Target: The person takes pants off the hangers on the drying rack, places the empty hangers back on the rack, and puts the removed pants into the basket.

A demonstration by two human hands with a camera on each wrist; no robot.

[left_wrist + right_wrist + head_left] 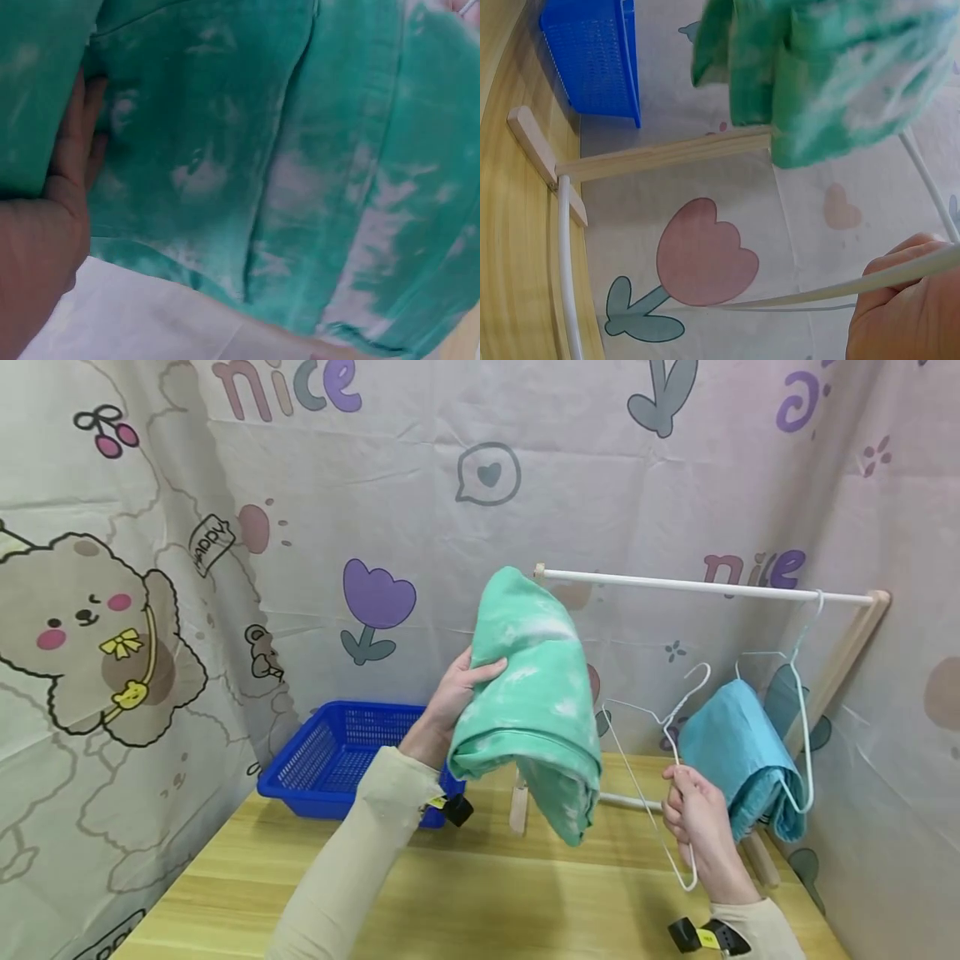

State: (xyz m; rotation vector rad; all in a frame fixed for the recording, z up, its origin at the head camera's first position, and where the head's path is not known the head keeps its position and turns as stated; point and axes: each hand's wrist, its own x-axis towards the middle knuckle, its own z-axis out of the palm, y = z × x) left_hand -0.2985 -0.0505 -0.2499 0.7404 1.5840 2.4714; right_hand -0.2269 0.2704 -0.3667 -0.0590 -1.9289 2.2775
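Observation:
A folded green-and-white tie-dye garment (528,685) is held up in the air by my left hand (450,697), its thumb lying over the near side. In the left wrist view, the hand's fingers (81,131) go in behind a fold of the cloth, and seams show on the fabric. My right hand (697,818) grips a thin white wire hanger (672,743) by its side, hook upward. The hanger is apart from the garment, to its right. In the right wrist view, the garment (840,90) hangs above and beyond the right hand (907,300).
A rack with a white rail (675,583) and wooden posts stands at the right. From it hangs a blue garment (738,743) on another hanger (802,710). Behind my left arm sits a blue plastic basket (300,768) on the wooden table (480,893). A printed curtain (420,510) surrounds everything.

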